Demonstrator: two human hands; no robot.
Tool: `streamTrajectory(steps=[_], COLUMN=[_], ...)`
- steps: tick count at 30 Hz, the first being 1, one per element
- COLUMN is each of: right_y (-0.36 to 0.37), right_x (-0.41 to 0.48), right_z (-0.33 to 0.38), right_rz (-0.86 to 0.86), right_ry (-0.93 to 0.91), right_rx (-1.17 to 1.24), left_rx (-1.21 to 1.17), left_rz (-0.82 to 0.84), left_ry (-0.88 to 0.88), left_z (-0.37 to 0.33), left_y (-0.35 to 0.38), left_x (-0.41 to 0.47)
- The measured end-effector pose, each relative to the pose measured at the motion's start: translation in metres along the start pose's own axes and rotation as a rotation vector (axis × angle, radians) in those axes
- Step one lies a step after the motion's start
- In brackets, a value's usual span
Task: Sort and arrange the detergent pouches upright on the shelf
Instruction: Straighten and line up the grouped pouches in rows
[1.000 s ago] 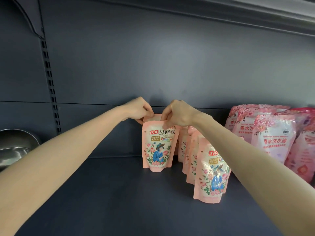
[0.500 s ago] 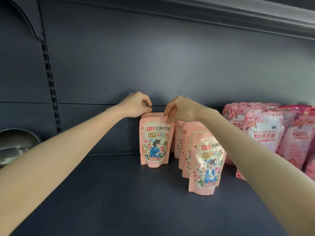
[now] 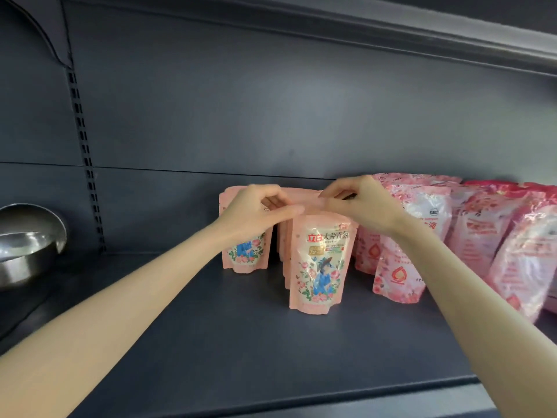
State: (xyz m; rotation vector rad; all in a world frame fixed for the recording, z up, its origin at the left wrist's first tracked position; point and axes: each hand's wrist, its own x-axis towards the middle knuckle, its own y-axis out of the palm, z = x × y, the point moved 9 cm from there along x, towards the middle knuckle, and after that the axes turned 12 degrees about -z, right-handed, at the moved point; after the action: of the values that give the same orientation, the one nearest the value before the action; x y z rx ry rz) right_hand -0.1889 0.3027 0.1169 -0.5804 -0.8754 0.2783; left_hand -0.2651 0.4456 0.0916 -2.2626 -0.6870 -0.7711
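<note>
Both my left hand point(image 3: 256, 211) and right hand point(image 3: 361, 203) pinched the top of the upright pouch point(image 3: 319, 267). Larger pouches point(image 3: 428, 218) stood at three o'clock.

A peach-pink front pouch point(image 3: 319, 267), printed with roses and a figure in blue, stands upright on the dark grey shelf point(image 3: 241, 351). Its top seal is pinched by the left hand point(image 3: 256, 211) and right hand point(image 3: 361, 203). Matching pouches point(image 3: 286, 260) queue at its 12 o'clock, a twin pouch point(image 3: 245, 257) stands at 10 o'clock, and deeper pink pouches point(image 3: 398, 273) lean at 3 o'clock.
</note>
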Motion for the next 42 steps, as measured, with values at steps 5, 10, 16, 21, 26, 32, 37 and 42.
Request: streamTrajectory(steps=[5, 10, 16, 21, 26, 32, 37, 42], right_y=[0.004, 0.005, 0.041, 0.074, 0.100, 0.107, 0.111, 0.108], right_x=[-0.025, -0.024, -0.011, 0.000, 0.014, 0.022, 0.026, 0.030], right_z=[-0.019, -0.003, 0.029, 0.051, 0.059, 0.052, 0.042, 0.038], right_rz=[0.120, 0.093, 0.058, 0.054, 0.059, 0.131, 0.180, 0.183], right_ry=[0.003, -0.083, -0.124, -0.125, -0.147, -0.133, -0.148, -0.149], right_rx=[0.067, 0.124, 0.124, 0.116, 0.007, -0.114, -0.231, -0.253], left_rx=[-0.066, -0.061, -0.105, -0.161, -0.129, -0.170, -0.158, -0.137], left_rz=[-0.007, -0.152, -0.182, -0.006, -0.094, -0.013, 0.023, 0.023], left_ry=[-0.158, -0.234, -0.391, -0.506, -0.450, -0.466, -0.488, -0.476], left_z=[0.006, 0.010, 0.042, 0.083, 0.103, 0.120, 0.130, 0.133], left_y=[0.027, 0.014, -0.022, -0.018, -0.034, -0.022, -0.014, -0.007], left_x=[-0.036, -0.051, -0.067, -0.084, -0.074, -0.076, -0.076, -0.071])
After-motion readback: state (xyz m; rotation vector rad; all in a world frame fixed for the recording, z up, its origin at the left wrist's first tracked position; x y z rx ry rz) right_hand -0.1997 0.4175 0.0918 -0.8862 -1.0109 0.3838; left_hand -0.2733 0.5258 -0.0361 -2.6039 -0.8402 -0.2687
